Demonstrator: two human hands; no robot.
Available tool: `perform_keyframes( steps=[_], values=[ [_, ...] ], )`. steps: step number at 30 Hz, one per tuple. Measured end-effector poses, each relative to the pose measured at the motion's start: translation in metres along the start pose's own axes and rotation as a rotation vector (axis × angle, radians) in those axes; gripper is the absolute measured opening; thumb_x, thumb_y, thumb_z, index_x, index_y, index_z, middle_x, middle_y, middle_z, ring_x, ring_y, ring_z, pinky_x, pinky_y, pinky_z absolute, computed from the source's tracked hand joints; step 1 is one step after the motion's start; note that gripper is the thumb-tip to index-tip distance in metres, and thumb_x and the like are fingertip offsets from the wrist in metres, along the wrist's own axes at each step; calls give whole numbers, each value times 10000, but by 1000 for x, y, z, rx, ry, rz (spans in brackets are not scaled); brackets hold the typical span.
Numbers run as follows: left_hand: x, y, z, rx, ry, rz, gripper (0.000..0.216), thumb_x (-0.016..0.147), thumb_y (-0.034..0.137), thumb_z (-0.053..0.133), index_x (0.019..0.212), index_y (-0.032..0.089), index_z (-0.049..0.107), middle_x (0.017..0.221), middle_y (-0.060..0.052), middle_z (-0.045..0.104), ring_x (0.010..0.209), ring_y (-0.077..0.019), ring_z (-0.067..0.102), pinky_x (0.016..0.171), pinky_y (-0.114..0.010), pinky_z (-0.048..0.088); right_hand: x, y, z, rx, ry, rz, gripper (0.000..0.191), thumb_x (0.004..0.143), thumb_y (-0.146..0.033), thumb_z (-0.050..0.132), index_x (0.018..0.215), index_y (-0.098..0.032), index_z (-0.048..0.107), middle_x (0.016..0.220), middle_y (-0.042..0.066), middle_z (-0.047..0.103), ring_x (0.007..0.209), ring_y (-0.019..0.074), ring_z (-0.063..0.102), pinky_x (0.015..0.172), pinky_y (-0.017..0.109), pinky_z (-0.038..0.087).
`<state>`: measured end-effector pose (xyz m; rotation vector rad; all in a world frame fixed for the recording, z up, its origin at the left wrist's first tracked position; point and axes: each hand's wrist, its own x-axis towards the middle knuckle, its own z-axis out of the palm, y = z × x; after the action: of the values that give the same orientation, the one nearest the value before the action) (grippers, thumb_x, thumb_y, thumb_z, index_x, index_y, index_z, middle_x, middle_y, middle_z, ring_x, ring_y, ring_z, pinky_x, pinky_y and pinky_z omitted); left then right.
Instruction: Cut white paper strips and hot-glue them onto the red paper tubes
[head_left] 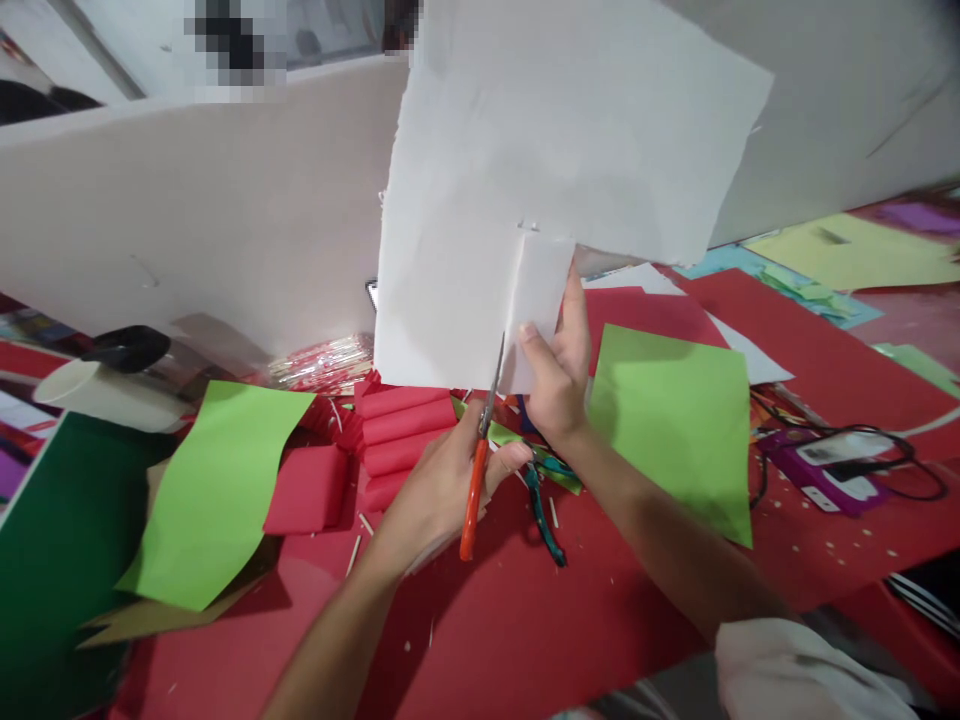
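Observation:
My left hand (448, 468) grips orange-handled scissors (475, 490). Their blades point up and overlap the lower part of a large white board (457, 250), beside a narrow strip (525, 310). The board is held up off the table and has rough edges on its left side. My right hand (561, 372) pinches the strip at the board's lower right, with the thumb in front and the fingers behind. Below the hands, teal-handled pliers (546, 515) lie on the red table (480, 640).
Red rolled pieces (405, 430) and a red block (304, 490) lie left of the hands. Lime green sheets (671, 430) flank both arms. A purple device (832, 470) with a black cable rests at right. Behind stands a white partition (187, 220); a white roll (109, 395) lies left.

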<state>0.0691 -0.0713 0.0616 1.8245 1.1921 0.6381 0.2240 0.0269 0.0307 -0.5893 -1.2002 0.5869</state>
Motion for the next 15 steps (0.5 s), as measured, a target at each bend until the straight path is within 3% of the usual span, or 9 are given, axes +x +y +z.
perform_keyframes(
  steps=[6, 15],
  values=[
    [2, 3, 0, 66, 68, -43, 452, 997, 675, 498, 910, 231, 497, 675, 26, 548, 593, -163, 517, 566, -264, 354, 1, -1, 2, 38, 61, 39, 776, 920, -484, 651, 1635, -374, 369, 1700, 13, 418, 1590, 291, 372, 1330, 549, 271],
    [2, 5, 10, 234, 153, 14, 540, 1038, 717, 300, 877, 232, 475, 659, 21, 511, 570, -170, 459, 594, -291, 285, -3, -13, 10, 93, 178, 90, 771, 914, -456, 652, 1632, -338, 396, 1657, 50, 480, 1543, 295, 453, 1321, 547, 298]
  ],
)
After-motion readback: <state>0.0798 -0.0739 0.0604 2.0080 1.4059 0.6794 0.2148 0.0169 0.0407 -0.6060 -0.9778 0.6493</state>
